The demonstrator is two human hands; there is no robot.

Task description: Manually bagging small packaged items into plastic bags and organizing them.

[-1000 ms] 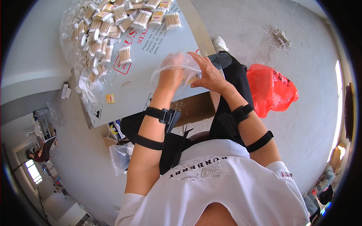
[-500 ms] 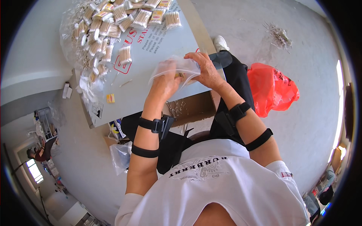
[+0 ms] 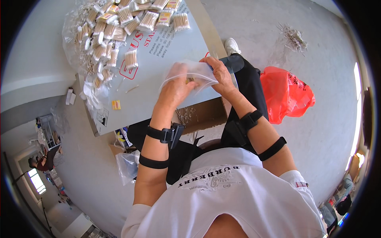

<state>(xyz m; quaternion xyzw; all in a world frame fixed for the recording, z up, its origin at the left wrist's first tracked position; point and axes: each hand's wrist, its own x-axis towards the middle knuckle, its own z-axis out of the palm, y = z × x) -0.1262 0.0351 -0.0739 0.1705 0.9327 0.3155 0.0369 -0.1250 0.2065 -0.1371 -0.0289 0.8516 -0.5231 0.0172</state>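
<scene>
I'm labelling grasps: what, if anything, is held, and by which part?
A clear bag, by its mouth's right end, in the right grip. Left grip: unclear.

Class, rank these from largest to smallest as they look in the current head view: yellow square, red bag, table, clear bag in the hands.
1. Table
2. Red bag
3. Clear bag, its outline partly hard to see
4. Yellow square

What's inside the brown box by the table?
The brown box has thin, pale sticks at left. The table covers its far side; I can't see there.
</scene>
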